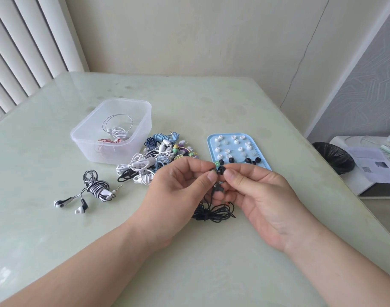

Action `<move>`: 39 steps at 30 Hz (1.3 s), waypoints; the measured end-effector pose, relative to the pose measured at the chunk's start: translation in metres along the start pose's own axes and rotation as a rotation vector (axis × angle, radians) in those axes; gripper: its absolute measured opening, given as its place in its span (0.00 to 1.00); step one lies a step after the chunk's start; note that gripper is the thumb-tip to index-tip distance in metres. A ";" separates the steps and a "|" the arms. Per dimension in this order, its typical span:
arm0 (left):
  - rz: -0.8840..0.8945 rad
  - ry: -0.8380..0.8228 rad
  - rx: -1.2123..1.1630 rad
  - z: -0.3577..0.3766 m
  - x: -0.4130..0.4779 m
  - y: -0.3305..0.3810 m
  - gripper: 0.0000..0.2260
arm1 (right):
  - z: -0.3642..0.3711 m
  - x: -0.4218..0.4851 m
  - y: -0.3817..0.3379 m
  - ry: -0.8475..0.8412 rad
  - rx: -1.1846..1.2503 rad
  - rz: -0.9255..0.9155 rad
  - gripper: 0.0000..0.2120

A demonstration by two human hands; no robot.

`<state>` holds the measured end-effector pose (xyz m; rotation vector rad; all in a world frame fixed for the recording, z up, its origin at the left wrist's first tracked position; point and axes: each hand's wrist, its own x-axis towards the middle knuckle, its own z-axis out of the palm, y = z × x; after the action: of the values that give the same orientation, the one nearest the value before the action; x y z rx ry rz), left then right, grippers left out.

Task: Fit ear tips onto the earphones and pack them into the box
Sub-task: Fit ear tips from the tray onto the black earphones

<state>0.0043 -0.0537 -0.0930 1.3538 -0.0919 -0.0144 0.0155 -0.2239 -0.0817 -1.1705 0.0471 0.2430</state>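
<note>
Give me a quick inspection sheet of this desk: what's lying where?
Surface: pale green table, glossy, faint stains.
Job's things: clear box holding white and red earphones; earphone pile beside it; blue tray with white ear tips and black ear tips.
Clutter: black-and-white earphones lying apart, left of the hands.
Grippers (hands): left hand and right hand both pinch a black earphone bud between them.
Cables: its cord bundled on the table by the hands; thin wire runs down the wall.
Surroundings: blinds left; bin and papers right.

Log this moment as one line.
step: fitting tip | left hand: pinches black earphone | right hand: pinches black ear tip | box: white, red sets inside
</note>
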 end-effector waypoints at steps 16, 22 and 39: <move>-0.012 -0.025 -0.020 0.002 0.000 0.003 0.04 | 0.002 -0.001 -0.002 0.050 -0.113 -0.090 0.10; -0.008 -0.021 0.022 0.001 0.000 0.003 0.04 | 0.002 -0.001 -0.001 0.011 -0.145 -0.101 0.10; -0.022 -0.026 0.050 0.003 -0.003 0.004 0.03 | -0.002 -0.002 -0.005 0.032 -0.358 -0.310 0.04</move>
<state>0.0008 -0.0552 -0.0883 1.4050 -0.1002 -0.0490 0.0149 -0.2279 -0.0771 -1.5177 -0.1553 -0.0451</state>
